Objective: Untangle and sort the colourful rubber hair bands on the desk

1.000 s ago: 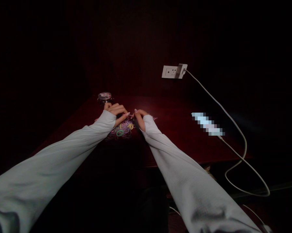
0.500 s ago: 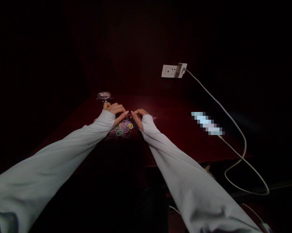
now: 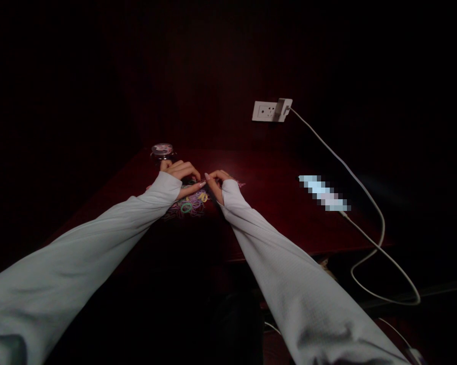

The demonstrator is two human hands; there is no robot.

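fine fingertip work seems in hand at the tangled bands (image 3: pixel 195 204) on the table (image 3: pixel 274 218). left hand (image 3: pixel 179 172) and right hand (image 3: pixel 220 176) nearly meet, fingers bent, almost closed; i cannot tell whether they grip anything. next calls for a light, steady pinch.

Taking the middle of the bench (image 3: pixel 285 218) as the dial's centre, the left hand (image 3: pixel 181 172) and right hand (image 3: pixel 217 180) meet there, thumb tips almost together; whatever lies between the fingertips is too small to tell. At seven o'clock, just below them, lies a tangled pile of coloured loops (image 3: pixel 195 204), mostly purple, with a green ring (image 3: pixel 190 207) on it. A round container (image 3: pixel 162 150) stands at ten o'clock, a wall socket (image 3: pixel 264 111) with charger (image 3: pixel 282 108) at one, a pixelated, glowing object (image 3: pixel 323 193) at three, joined to a looping white cable (image 3: pixel 342 162).
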